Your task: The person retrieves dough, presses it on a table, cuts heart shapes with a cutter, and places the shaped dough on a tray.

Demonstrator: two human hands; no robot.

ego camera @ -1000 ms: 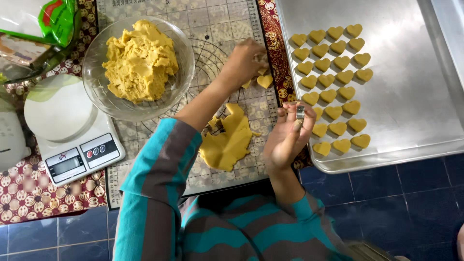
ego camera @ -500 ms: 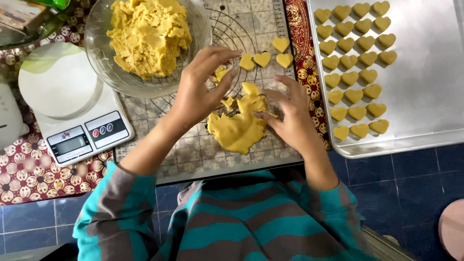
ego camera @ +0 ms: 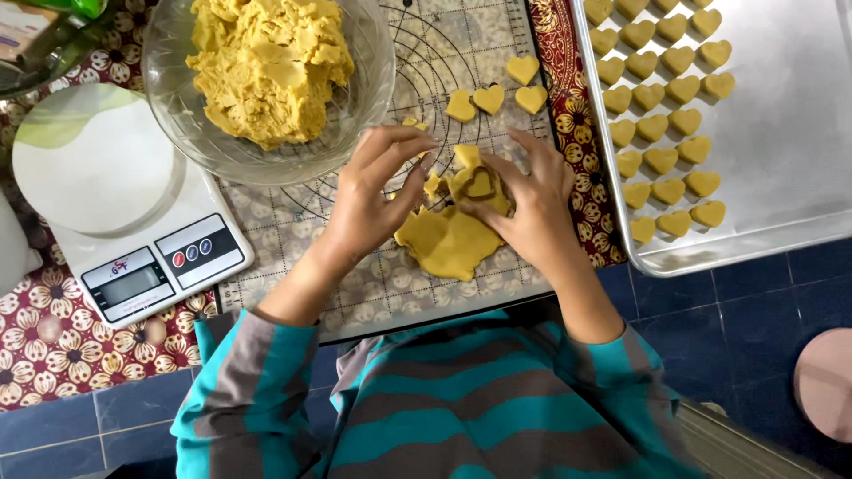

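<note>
The fingers of the right hand pinch a piece of yellow dough with a heart shape pressed into it. The left hand has its fingers a little spread, and the tips touch small dough bits just beside that piece. Under both hands lies a flat sheet of dough, soft and smooth, with bumpy edges. It rests on a baking mat with rings and squares drawn on it. Four cut hearts sit on the mat above the hands. One clear glass bowl holds a lumpy pile of dough. One shiny metal tray holds many more hearts in rows. One white scale stands to the left.
</note>
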